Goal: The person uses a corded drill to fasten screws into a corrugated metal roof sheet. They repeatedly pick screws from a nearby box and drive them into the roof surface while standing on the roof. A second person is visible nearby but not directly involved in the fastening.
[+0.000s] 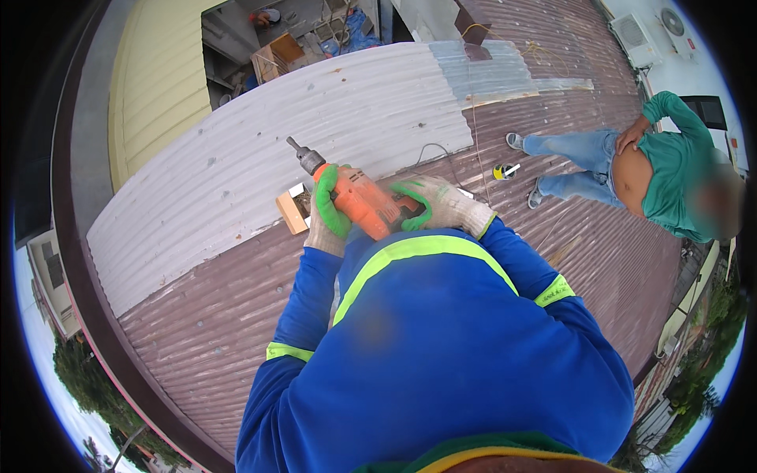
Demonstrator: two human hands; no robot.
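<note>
An orange power drill [364, 203] is held in front of my chest, its grey chuck and bit [303, 154] pointing up and to the left. My left hand [330, 211], in a white and green work glove, wraps the front of the drill's body. At its dark rear handle, my right hand [436, 203] grips in a matching glove; part of the handle is hidden by the fingers. Just left of my left hand sits an open cardboard box [293, 208] with small dark pieces inside. A dark cord [441, 150] lies on the roof beyond my right hand.
Corrugated roofing [205, 315] spreads around me, with a pale sheet [260, 142] across it. Far ahead is a roof opening [292, 39] with debris below. A person in a green shirt [670, 177] stands at right beside a small can [501, 171]. A dark roof edge [102, 315] runs along the left.
</note>
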